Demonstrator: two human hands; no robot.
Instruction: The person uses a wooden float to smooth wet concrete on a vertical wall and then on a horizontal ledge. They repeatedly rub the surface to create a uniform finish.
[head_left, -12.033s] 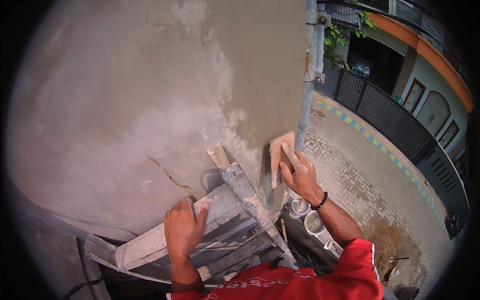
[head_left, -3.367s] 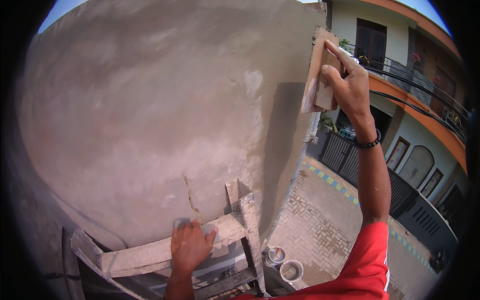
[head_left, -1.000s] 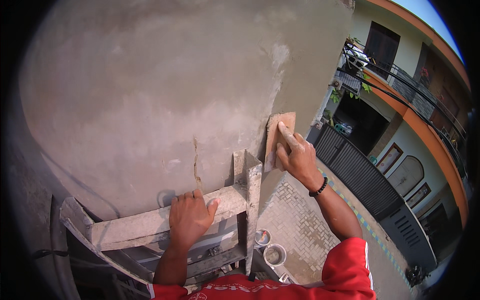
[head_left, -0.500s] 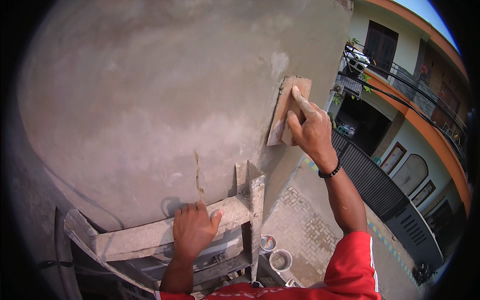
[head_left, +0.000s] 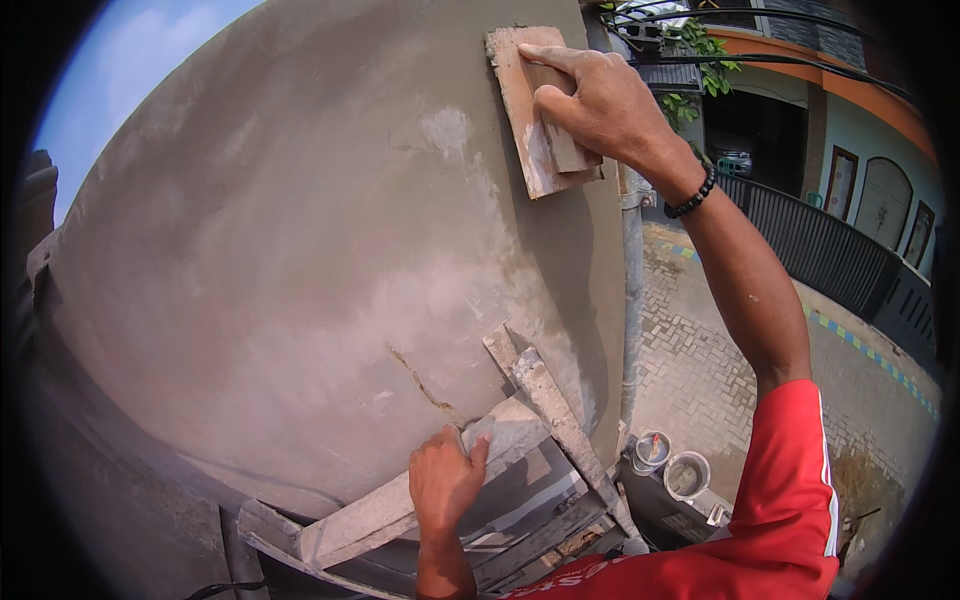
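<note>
My right hand [head_left: 618, 108], with a black bead bracelet at the wrist, is closed on the handle of a wooden plastering float [head_left: 513, 95]. Its index finger stretches along the float, which lies against the plastered wall [head_left: 280, 250] near the right edge. A pale patch [head_left: 446, 132] marks the plaster left of the float. Lower down, my left hand [head_left: 445, 482] grips the pale, plaster-stained wooden rail [head_left: 362, 512] of a frame by the wall; its fingertips go over the far edge. A thin crack [head_left: 422, 382] runs down the plaster towards that hand.
An upright board [head_left: 565, 425] of the frame rises right of my left hand. Two buckets [head_left: 687, 475] stand low at the right. A grey pipe [head_left: 632, 300] follows the wall's corner. Beyond lie a paved street [head_left: 690, 330] and a dark gate [head_left: 800, 235]; cables [head_left: 790, 65] cross above.
My right hand has slid the float upward along the wall's right edge, past the pale patch. The view has tilted and shifted. My left hand stays on the rail.
</note>
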